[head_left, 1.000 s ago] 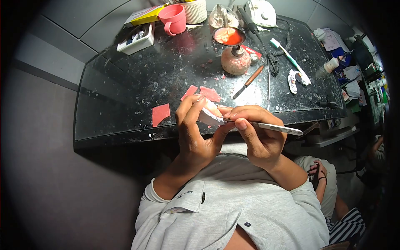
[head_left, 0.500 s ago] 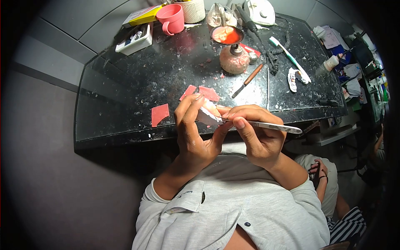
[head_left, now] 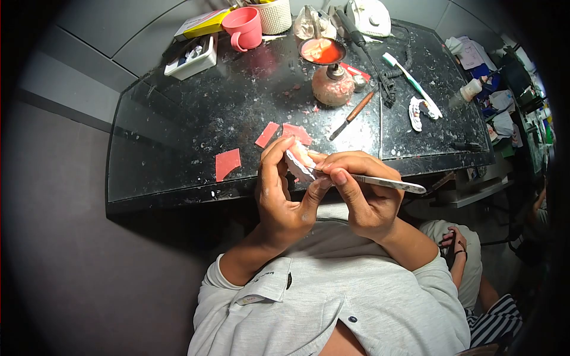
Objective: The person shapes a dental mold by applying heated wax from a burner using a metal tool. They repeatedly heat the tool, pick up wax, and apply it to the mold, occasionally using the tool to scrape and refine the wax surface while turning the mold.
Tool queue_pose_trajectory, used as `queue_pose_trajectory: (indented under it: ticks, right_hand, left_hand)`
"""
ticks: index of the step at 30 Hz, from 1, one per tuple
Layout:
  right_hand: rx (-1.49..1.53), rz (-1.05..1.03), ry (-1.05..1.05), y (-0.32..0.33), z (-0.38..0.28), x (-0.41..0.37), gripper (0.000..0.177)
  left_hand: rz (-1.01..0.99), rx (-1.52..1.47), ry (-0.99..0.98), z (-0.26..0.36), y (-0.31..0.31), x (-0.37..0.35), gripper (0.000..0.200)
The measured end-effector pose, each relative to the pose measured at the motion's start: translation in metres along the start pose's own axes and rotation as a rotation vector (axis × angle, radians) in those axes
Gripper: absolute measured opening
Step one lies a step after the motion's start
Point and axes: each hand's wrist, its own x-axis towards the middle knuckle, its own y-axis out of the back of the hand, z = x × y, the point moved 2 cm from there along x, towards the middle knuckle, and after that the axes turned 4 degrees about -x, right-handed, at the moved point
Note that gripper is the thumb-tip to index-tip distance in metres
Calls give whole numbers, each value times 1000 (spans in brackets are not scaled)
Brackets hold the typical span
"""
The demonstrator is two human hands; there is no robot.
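My left hand is closed around a white dental cast with pale pink wax on it, holding it tilted near the table's front edge. In my right hand is a slim metal carving knife, pinched between thumb and fingers, its flat handle pointing right. Its thin tip meets the edge of the cast; the exact contact is partly hidden by my fingers. Just beyond my hands lie pink wax pieces: one sheet to the left, a narrow strip, and another piece partly behind my fingers.
A round burner stands beneath a pan of red melted wax. Nearby lie a wooden-handled wax knife, a toothbrush and another dental cast. A pink mug and white tray stand behind. Another person's hand rests at right.
The cast has turned slightly in my left hand, showing more of its white edge. Both hands have shifted a little, and the knife handle sits slightly lower and further left.
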Motion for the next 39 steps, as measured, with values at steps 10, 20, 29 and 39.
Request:
queue_pose_trajectory:
  ticks: [10, 20, 29, 39]
  right_hand:
    - [38, 23, -31, -1, 8, -5, 10]
    - [434, 247, -120, 13, 17, 4, 27]
    - [339, 102, -112, 36, 12, -2, 34]
    - [-161, -127, 139, 6, 2, 3, 18]
  left_hand:
    - [9, 12, 43, -4, -1, -2, 70]
    - [-42, -154, 199, 8, 4, 9, 57]
    - [-120, -665, 522, -4, 10, 13, 75]
    - [-65, -283, 515, 9, 11, 10, 73]
